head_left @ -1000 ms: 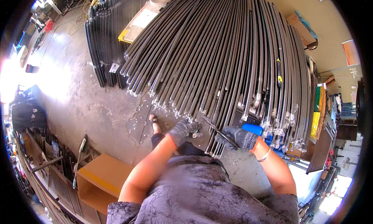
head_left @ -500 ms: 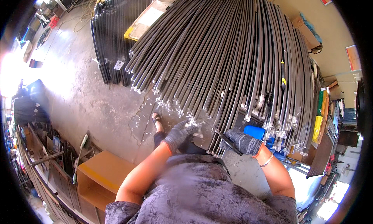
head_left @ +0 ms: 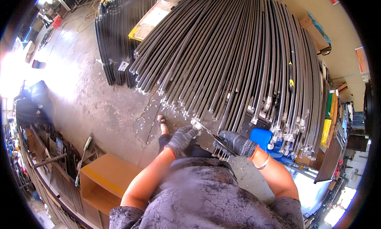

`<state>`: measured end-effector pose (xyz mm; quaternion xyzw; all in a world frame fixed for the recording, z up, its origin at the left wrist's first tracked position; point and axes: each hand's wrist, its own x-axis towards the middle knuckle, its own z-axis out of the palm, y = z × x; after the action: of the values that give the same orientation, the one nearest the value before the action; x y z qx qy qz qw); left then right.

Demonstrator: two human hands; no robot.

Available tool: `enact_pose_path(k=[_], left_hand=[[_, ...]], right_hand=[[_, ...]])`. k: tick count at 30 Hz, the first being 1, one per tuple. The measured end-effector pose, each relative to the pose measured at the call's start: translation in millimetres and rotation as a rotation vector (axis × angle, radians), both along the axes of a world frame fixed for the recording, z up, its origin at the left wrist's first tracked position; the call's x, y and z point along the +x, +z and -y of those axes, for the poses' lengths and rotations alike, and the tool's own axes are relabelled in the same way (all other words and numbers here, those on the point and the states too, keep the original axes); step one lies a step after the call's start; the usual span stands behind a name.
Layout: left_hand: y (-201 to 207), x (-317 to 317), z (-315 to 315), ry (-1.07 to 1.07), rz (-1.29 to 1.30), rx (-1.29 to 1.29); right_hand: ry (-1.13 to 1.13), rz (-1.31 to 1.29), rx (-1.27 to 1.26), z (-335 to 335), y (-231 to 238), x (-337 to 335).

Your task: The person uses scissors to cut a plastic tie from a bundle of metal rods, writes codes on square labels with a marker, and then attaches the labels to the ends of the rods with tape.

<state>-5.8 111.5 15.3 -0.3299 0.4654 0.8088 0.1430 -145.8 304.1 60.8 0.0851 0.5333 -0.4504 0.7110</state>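
A wide fan of long dark bars [head_left: 206,58] lies before me, with clear plastic film wrapped over the near ends. My left hand [head_left: 181,139], in a grey knit glove with an orange cuff, pinches crumpled clear film [head_left: 195,123] at the end of one bar. In the same kind of glove, my right hand [head_left: 237,142] grips what looks like a pair of scissors [head_left: 226,148] with dark handles. Their thin tips point left and reach up to the film beside my left fingers. The fingers partly hide the handles.
A yellow-and-black tool [head_left: 291,76] rests on the bars at right. Below their ends is a blue plastic thing [head_left: 260,138]. An open cardboard box [head_left: 107,173] stands at lower left. Film scraps litter the concrete floor [head_left: 107,122]. More bars [head_left: 115,46] are stacked at far left.
My right hand has moved slightly left, bringing the scissor tips from beside the bars to the film at my left fingers. The left hand stays almost in place.
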Motion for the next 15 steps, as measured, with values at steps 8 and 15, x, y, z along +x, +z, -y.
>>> enact_pose_path(k=[8, 15], left_hand=[[-91.0, 14.5, -9.3, 0.312, -0.155, 0.13], [-44.6, -1.8, 1.8, 0.202, -0.151, -0.006]], right_hand=[[0.328, -0.417, -0.136, -15.4, 7.6, 5.0], [0.69, -0.985, -0.316, -8.4, 33.4, -2.0]])
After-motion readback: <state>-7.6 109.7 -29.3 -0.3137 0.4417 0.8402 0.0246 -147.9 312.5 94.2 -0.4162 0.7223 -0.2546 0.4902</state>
